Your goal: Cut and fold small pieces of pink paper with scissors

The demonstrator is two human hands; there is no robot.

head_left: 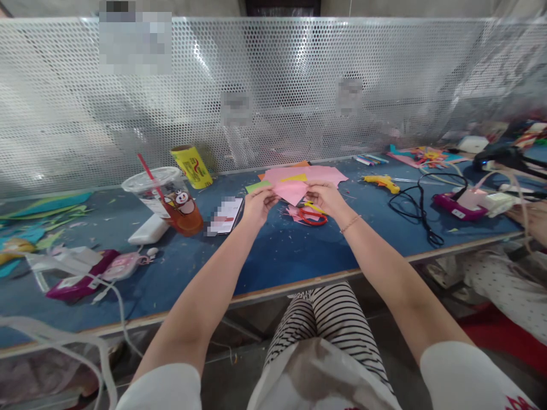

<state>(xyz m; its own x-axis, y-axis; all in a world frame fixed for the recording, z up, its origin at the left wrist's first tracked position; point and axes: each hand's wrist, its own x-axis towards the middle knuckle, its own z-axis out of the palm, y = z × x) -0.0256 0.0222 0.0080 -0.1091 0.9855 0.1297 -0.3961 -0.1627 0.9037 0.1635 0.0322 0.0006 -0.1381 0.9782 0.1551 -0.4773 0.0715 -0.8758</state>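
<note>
A pink sheet of paper [293, 192], pointed toward me at the bottom, is stretched between my two hands above the blue table. My left hand [258, 204] pinches its left corner, and my right hand [325, 197] pinches the right one. Below the paper lie orange-handled scissors [314, 217] among small pink scraps [294, 213]. Larger pink paper [329, 173] is spread behind my hands, with a green piece [258, 186] at its left. A phone [225, 216] with a lit screen rests left of my left hand.
To the left stand a cup of amber drink [183, 213] with a red straw and a yellow roll [193, 168]. A white power bank [149, 229] lies nearby. On the right are a yellow glue gun [382, 183], a black cable [421, 213] and a purple box [459, 206]. A perforated metal screen [290, 74] rises behind.
</note>
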